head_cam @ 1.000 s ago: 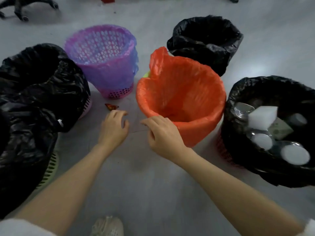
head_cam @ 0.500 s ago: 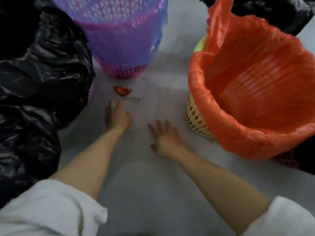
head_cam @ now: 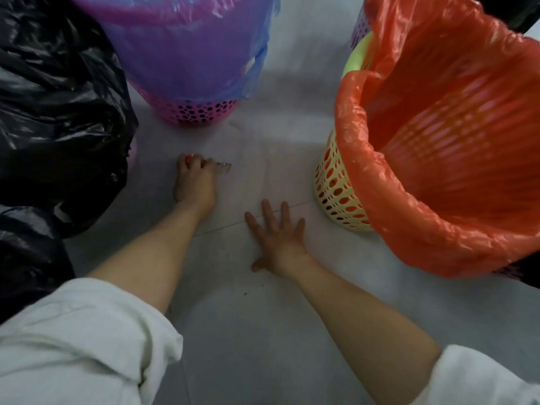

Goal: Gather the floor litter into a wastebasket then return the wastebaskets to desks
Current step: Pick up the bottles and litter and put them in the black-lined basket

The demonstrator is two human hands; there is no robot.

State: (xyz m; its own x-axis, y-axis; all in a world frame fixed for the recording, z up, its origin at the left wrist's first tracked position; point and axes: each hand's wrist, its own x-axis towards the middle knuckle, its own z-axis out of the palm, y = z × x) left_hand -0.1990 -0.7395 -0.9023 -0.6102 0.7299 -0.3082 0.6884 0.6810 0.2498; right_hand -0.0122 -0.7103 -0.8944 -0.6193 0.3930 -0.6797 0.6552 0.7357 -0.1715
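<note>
Fingers of the left hand pinch the red wrapper and clear scrap off the floor at frame centre, right hand spread flat, apparently bracing, beside the orange-lined wastebasket, probably the drop point

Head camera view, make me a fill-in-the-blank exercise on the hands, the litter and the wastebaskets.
1. The left hand pinches a small red wrapper on the ____.
2. The right hand lies flat with its fingers ____.
3. The cream wastebasket holds a liner coloured ____.
4. The pink wastebasket wears a ____ liner.

Missing words: floor; spread; orange; purple
</note>
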